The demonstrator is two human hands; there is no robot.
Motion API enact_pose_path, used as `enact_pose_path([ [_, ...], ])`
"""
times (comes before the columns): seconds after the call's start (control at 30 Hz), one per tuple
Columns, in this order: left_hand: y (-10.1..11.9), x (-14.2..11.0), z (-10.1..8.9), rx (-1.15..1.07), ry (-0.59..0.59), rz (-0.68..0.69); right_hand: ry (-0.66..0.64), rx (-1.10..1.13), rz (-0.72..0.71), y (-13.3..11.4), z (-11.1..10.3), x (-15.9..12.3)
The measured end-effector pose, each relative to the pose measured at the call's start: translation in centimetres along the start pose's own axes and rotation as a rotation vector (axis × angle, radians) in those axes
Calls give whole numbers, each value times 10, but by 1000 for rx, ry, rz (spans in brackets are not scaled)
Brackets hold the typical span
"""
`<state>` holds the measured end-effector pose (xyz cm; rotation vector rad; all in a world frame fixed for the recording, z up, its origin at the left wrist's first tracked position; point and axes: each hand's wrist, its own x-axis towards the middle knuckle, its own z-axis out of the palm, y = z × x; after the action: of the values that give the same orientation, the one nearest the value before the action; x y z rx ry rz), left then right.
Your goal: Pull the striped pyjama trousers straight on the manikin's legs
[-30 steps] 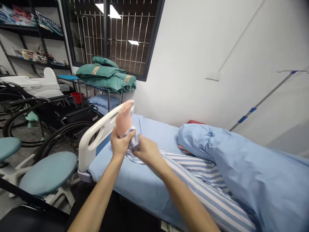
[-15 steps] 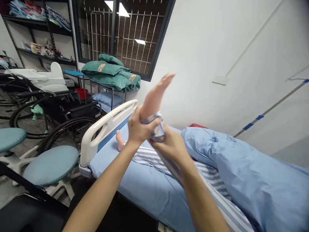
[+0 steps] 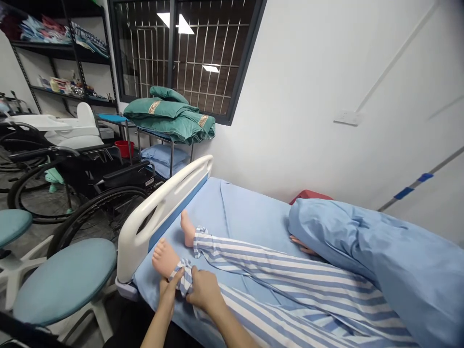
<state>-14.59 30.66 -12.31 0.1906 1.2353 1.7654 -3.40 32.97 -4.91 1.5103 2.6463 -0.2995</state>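
Observation:
Near the foot of the bed, my left hand point(image 3: 168, 291) is closed around the ankle end of a blue-and-white striped trouser leg point(image 3: 253, 319), its thumb over the cuff point(image 3: 185, 276). My right hand point(image 3: 206, 289) grips the same leg just above the cuff, with fingers partly hidden. A bare foot point(image 3: 166, 257) sticks out of this cuff, toes upward, low over the sheet. The other foot point(image 3: 187, 228) rests on the light blue sheet point(image 3: 242, 205) beyond it, in its own striped trouser leg point(image 3: 250, 253).
A white footboard point(image 3: 145, 217) closes the bed's left end. Beside it stand a wheelchair point(image 3: 105, 193) and teal stools point(image 3: 68, 278). A blue quilt point(image 3: 380, 256) covers the right side, with part of a hand point(image 3: 303, 245) showing under its edge. Folded green bedding point(image 3: 170, 113) lies by the window.
Both my hands have brought the raised leg down and to the left, from high above the bed to near the sheet. The view has shifted slightly, showing more of the bed.

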Motion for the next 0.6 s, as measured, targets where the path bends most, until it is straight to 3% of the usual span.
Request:
enact_pose_path([
  [0.2,-4,3,-6,103,-1,35,22,-17,11,2,11,4],
  [0.6,5,4,2,108,31,-6,3,-42,-13,-2,-3,3],
])
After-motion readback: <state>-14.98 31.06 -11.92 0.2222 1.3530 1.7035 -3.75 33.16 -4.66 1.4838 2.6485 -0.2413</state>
